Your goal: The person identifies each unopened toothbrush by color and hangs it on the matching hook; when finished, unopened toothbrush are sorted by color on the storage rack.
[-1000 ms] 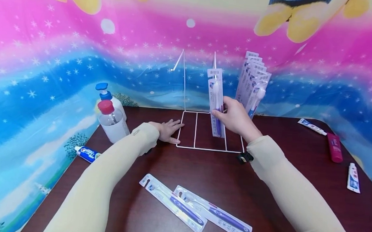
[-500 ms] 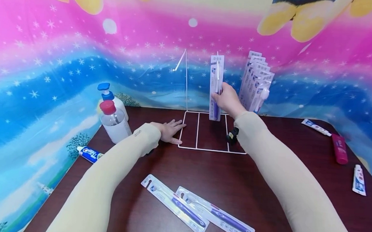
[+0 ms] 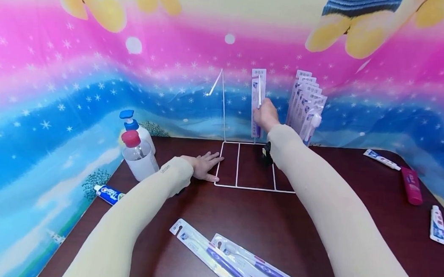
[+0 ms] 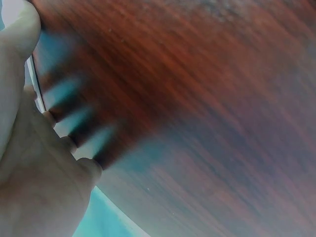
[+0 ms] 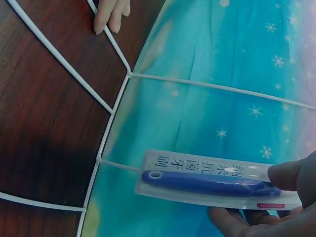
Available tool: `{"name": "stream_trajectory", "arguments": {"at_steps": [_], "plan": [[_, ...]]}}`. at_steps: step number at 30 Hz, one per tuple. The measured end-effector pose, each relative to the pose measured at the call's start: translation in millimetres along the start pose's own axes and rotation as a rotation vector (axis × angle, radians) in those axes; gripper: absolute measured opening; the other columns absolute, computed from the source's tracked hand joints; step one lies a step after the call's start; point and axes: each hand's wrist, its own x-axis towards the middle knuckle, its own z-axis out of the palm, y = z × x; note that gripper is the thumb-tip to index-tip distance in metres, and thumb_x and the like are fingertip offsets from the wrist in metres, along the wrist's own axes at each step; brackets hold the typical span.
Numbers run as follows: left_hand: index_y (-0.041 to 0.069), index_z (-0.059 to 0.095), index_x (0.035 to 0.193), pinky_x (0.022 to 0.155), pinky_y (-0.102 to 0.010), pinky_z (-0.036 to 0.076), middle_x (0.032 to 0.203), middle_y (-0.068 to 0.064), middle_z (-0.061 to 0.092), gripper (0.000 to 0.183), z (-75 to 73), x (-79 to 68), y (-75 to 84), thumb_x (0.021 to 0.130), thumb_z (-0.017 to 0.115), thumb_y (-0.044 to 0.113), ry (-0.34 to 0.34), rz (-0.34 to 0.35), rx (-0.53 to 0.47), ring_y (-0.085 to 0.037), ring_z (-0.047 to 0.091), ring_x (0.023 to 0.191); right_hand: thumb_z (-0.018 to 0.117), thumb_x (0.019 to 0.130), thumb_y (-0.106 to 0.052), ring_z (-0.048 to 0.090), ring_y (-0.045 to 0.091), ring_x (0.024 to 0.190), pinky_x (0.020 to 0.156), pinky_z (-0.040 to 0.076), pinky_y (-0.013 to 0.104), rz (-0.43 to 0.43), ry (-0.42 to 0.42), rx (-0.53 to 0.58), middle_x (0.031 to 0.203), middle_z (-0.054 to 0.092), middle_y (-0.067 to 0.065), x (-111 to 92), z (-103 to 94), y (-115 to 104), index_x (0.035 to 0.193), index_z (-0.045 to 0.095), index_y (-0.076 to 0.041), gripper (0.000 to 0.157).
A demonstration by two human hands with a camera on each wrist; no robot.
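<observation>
My right hand (image 3: pixel 268 115) holds a packaged toothbrush (image 3: pixel 254 96) upright at the back of a white wire display rack (image 3: pixel 255 189). One of the rack's prongs shows in front of the pack's upper part. In the right wrist view, thumb and fingers (image 5: pixel 291 175) grip the pack (image 5: pixel 212 185), its purple handle visible. My left hand (image 3: pixel 205 166) lies flat on the table, fingers spread, at the rack's left base wire. Several more toothbrush packs (image 3: pixel 305 107) hang in a row on the right. Two packs (image 3: pixel 211 256) lie overlapping on the table in front.
At the left stand a red-capped clear bottle (image 3: pixel 138 156) and a blue-topped pump bottle (image 3: pixel 145 138), with a blue toothpaste tube (image 3: pixel 108 194) nearby. Two white tubes (image 3: pixel 381 159) and a red tube (image 3: pixel 411 186) lie at the right. A bare prong (image 3: pixel 214 84) juts out at the rack's left.
The toothbrush pack has risen and moved back against the rack, behind the prong's tip. My right hand has followed it and now sits at the pack's lower half. My left hand stays put.
</observation>
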Motion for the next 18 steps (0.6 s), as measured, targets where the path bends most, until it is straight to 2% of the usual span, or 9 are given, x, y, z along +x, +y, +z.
{"name": "stream_trajectory", "arguments": {"at_steps": [7,12,18], "plan": [[0.015,0.006,0.149,0.107,-0.052,0.011,0.153,-0.012,-0.003,0.083,1.4,-3.0,0.4,0.089,0.048,0.053,0.020,0.013,-0.013,-0.036,-0.003,0.137,0.047,0.094,-0.020,0.053,0.031,0.110,0.088,0.044,0.048,0.022,0.029,0.023,0.125,0.050,0.016,6.1,2.9,0.0,0.133,0.038,-0.007,0.042],[0.016,0.005,0.149,0.107,-0.051,0.011,0.153,-0.011,-0.003,0.083,2.0,-2.6,0.4,0.089,0.048,0.054,0.024,0.012,-0.008,-0.035,-0.003,0.137,0.047,0.094,-0.020,0.052,0.031,0.112,0.089,0.043,0.050,0.018,-0.002,0.083,0.128,0.049,0.015,6.3,2.8,-1.1,0.137,0.036,-0.008,0.047],[0.017,0.004,0.149,0.108,-0.050,0.010,0.153,-0.009,-0.003,0.084,0.5,-2.3,-0.4,0.089,0.047,0.056,0.011,-0.002,0.002,-0.034,-0.004,0.138,0.047,0.095,-0.022,0.051,0.031,0.113,0.090,0.042,0.051,0.011,-0.005,0.085,0.129,0.048,0.015,6.1,0.1,-3.5,0.138,0.035,-0.008,0.047]]}}
